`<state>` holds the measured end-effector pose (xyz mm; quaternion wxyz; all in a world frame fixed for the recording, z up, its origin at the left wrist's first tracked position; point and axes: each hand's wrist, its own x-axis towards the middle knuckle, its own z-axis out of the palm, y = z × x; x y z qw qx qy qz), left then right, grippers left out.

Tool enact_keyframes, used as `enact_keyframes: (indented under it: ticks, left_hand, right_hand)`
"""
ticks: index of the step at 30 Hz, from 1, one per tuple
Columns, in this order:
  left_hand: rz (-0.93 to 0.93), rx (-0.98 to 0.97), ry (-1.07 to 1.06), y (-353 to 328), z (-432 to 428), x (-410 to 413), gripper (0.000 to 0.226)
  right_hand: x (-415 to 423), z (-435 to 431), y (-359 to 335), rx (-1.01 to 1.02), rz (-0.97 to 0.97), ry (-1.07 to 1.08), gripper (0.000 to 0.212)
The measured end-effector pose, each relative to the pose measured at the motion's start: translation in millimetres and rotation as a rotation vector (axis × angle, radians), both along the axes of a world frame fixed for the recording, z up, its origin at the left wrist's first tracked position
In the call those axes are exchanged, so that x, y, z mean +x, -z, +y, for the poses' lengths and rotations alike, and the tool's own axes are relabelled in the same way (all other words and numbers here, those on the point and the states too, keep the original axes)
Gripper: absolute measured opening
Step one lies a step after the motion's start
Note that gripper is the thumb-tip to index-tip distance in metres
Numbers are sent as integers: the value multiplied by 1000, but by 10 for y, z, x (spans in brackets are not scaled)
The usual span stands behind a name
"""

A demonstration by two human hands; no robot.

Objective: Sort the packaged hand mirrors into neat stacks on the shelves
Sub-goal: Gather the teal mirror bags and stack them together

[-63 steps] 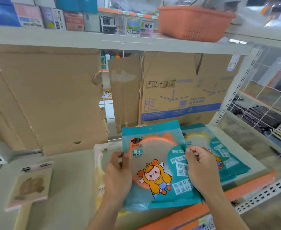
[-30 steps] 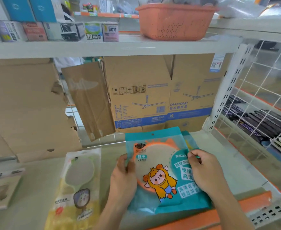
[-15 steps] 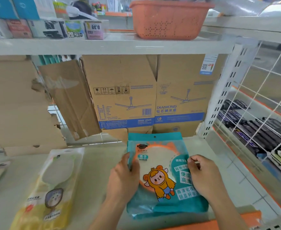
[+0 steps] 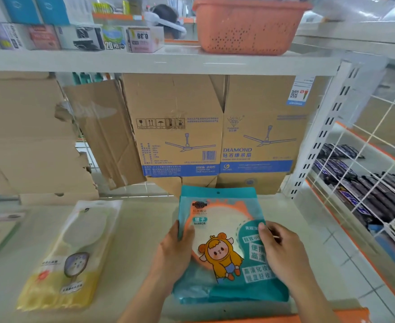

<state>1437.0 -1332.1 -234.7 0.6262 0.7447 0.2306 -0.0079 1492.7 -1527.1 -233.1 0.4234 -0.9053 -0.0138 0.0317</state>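
The teal mirror packet lies flat on the lower shelf, our left hand and right hand curled round its side edges. We judge it light, slick-filmed and breakable; edge grips suit. A yellow packet lies apart, left.

Just above the left fingers, the teal mirror packet reads "镜子" and "MIRROR". Beyond the fingers, the cardboard box carries "DIAMOND" and "钻石牌吊扇", with a QR-code label at its upper right. High up and left of the fingers, a small box shows "20 PCS", and the pink box beside it "0.30".
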Motion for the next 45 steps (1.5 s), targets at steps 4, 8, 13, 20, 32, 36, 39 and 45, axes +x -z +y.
enact_keyframes:
  ticks: [4,8,13,20,32,36,39,45]
  left_hand:
    - [19,-184,-29,-27,-9,-15,30]
    - [23,-239,-40,15,7,-16,35]
    - [42,-256,-41,-5,-15,-22,34]
    - [42,-158,34,4,-8,-14,34]
    - [36,-89,65,16,7,-8,35]
    - [57,-19,11,59,28,-49,34]
    - [93,134,-6,115,84,-94,44]
    - [117,242,-2,90,204,-233,53]
  right_hand:
    - [-5,12,18,133,118,-80,28]
    - [12,4,30,163,186,-110,29]
    - [22,8,-26,141,204,-155,22]
    - [4,32,-56,33,233,-216,56]
    - [-4,37,-115,-75,212,-249,52]
    - [40,38,-128,-178,221,-236,49]
    - [59,68,-137,-308,138,-179,48]
    - [-32,293,-359,-404,-103,-146,63]
